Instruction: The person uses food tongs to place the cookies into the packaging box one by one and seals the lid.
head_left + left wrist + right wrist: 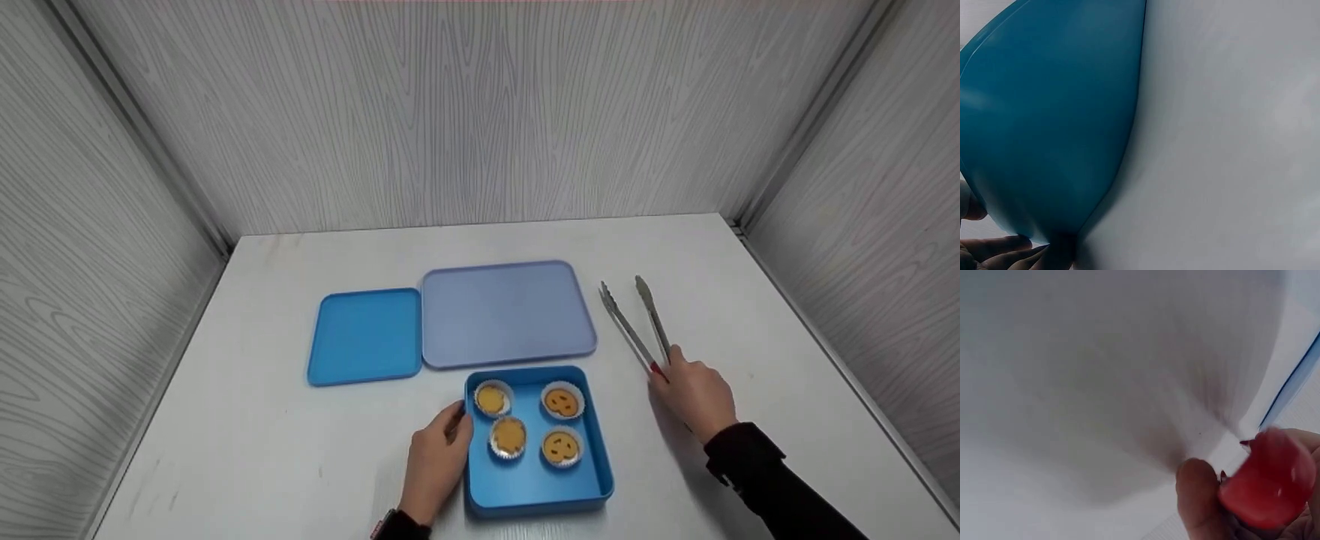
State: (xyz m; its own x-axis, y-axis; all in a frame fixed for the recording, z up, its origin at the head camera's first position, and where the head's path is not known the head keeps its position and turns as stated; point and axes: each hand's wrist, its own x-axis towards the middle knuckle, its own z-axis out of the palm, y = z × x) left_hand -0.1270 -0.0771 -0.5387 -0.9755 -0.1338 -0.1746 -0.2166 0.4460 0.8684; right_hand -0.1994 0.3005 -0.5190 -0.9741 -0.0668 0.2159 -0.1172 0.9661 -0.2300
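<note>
My left hand (441, 454) holds the left wall of a shallow blue box (540, 491), with the thumb at its rim; in the left wrist view its fingertips (1010, 247) meet the lower corner of the blue wall. Inside stand several small tarts in paper cups: two plain yellow ones (509, 436) on the left and two with dark marks (562, 448) on the right. Right of the box, my right hand (697, 397) grips metal tongs (634, 334), whose arms stand apart and point away from me. A red handle end (1272, 481) shows between the fingers in the right wrist view.
Beyond the box lies a pale lilac tray (506, 315), bordered on its left by a smaller blue tray (367, 337). All rest on a white table (247, 420) enclosed by grey wood-grain panels (480, 112) at the back and both sides.
</note>
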